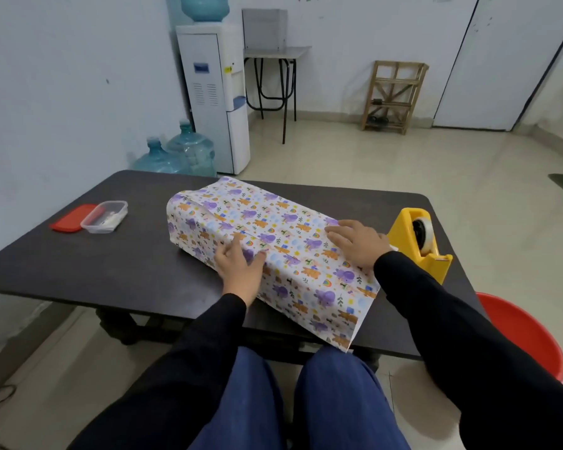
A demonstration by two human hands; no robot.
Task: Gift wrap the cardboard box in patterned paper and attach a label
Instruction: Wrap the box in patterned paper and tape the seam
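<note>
Your paper-wrapped box (273,228) lies diagonally on the dark table (111,254), its ends unfolded. Your left hand (239,266) and right hand (358,243) press flat, fingers straight, likely pinning the seam, with the yellow tape dispenser (418,245) just beside.

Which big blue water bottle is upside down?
The bottle atop the white dispenser; the other two stand upright on the floor beside it.

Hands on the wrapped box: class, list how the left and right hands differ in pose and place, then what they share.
The left hand drapes over the long top edge of the patterned paper, midway along; the right hand lies flat on top, nearer the yellow tape dispenser. Both press the paper and wear black sleeves.
</note>
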